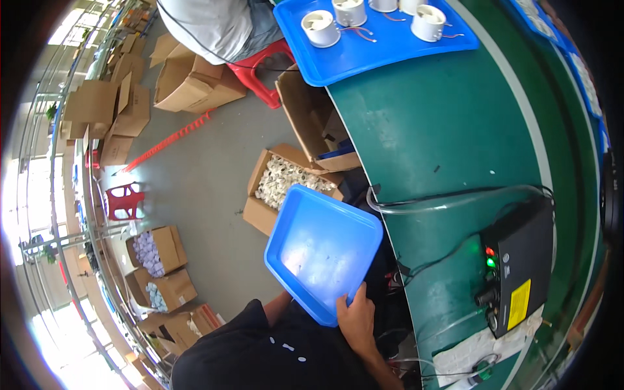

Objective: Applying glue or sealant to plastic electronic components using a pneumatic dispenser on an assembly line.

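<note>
A blue plastic tray (325, 250), with nothing lying in it, is held tilted in front of my body, beside the green bench. My right hand (356, 315) grips its near right edge, thumb over the rim and fingers wrapped round the outside. My left forearm (278, 307) reaches behind the tray's near left side. The tray hides my left hand, so its fingers do not show. Past the tray's far edge, a cardboard box (261, 207) of small whitish parts stands on the floor.
On the green bench (448, 136) are a second blue tray (390, 60) with several white cylindrical parts (320, 29) and a black control box (523, 266) with hoses. A seated person (208, 29) is at the far left. Cartons (195, 78) and a red stool (125, 201) stand leftward.
</note>
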A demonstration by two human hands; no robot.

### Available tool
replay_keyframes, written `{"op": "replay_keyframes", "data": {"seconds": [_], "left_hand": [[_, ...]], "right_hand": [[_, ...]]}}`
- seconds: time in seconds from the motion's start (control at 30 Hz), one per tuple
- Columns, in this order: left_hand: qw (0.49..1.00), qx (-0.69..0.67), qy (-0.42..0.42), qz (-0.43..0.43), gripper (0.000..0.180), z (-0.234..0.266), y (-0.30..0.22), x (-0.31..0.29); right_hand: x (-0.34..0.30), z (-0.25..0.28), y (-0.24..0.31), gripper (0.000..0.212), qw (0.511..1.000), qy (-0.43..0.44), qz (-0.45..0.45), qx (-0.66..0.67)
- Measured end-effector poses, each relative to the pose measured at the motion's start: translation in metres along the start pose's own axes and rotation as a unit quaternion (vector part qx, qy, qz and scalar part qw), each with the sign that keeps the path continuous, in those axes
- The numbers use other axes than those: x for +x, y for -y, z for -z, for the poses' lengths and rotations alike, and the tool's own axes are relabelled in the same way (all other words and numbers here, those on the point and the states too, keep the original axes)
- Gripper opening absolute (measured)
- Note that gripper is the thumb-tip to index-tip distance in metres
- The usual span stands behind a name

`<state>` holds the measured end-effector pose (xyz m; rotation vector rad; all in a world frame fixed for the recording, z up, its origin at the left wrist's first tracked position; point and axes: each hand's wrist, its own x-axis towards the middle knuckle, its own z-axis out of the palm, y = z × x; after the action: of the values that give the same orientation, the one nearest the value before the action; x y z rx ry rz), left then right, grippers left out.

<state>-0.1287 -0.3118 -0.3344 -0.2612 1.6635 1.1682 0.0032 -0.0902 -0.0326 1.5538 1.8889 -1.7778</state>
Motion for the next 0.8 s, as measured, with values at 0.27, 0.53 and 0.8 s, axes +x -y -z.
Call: {"op": "replay_keyframes", "data": {"seconds": [0.27,0.53,0.8], "left_hand": [[0.998,0.055,0.005,-0.023,0.055,0.140,0.119,-0.057],[0.965,0.220,0.035,-0.135,0.049,0.135,0.146,-0.036],[0.957,0.236,-0.057,-0.158,0.038,0.098,0.110,-0.042]], "right_hand": [[-0.002,-0.029,-0.027,0.032,0.996,-0.035,-0.026,0.079],[0.000,-0.078,-0.015,0.037,0.955,-0.241,0.167,0.051],[-0.057,-0.071,0.033,0.031,0.905,-0.348,0.206,-0.135]]}}
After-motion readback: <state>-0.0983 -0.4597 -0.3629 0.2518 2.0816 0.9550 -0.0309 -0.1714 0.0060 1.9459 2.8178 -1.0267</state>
